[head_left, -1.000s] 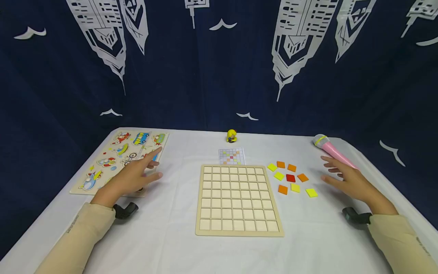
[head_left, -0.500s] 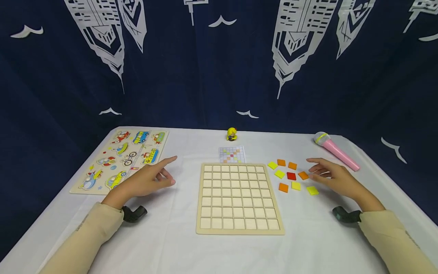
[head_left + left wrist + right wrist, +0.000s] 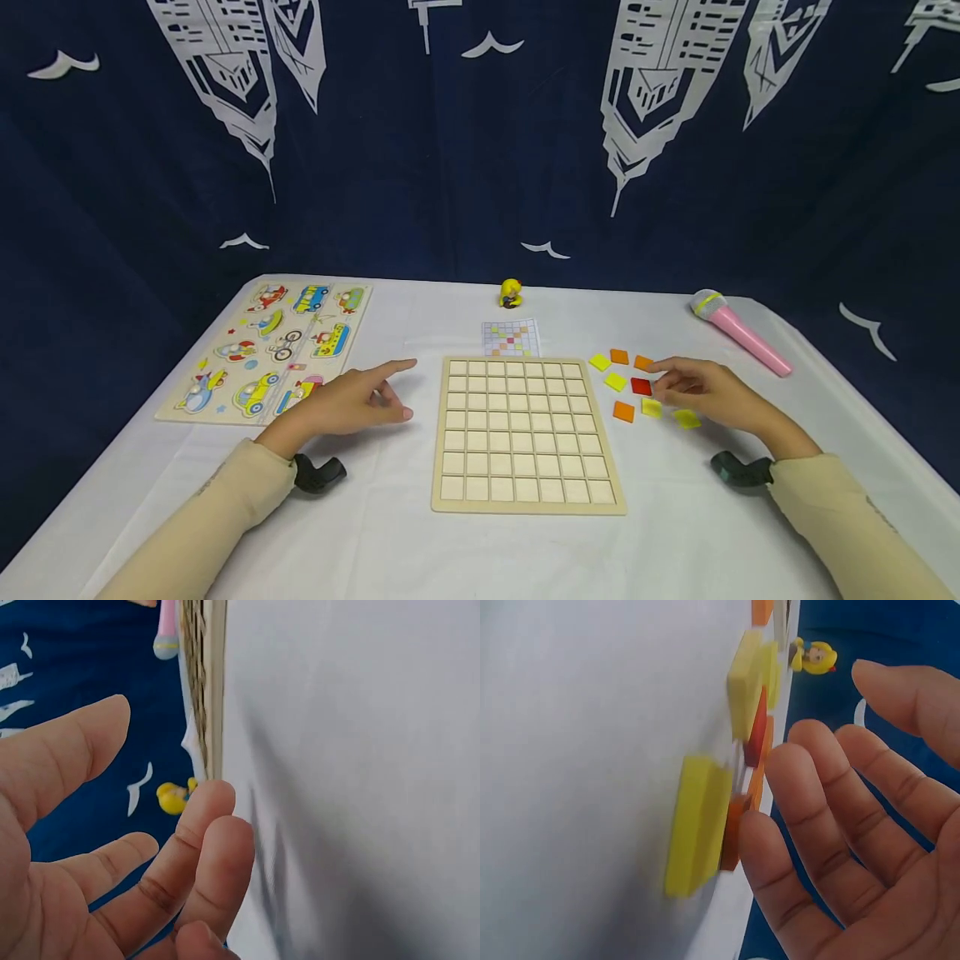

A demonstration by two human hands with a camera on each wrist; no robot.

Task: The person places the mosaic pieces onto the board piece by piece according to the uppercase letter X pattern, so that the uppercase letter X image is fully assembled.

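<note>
Fingers [image 3: 663,385] of the right hand [image 3: 705,393], loosely curled and holding nothing, hover over tiles [image 3: 641,387] at the grid's [image 3: 525,433] three o'clock, and could scatter neighbours.

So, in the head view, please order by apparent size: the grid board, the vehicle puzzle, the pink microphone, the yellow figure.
1. grid board
2. vehicle puzzle, though it lies farther away, so unsure
3. pink microphone
4. yellow figure

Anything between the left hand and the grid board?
Only bare white tablecloth separates the left hand from the grid board, as the head view shows.
</note>
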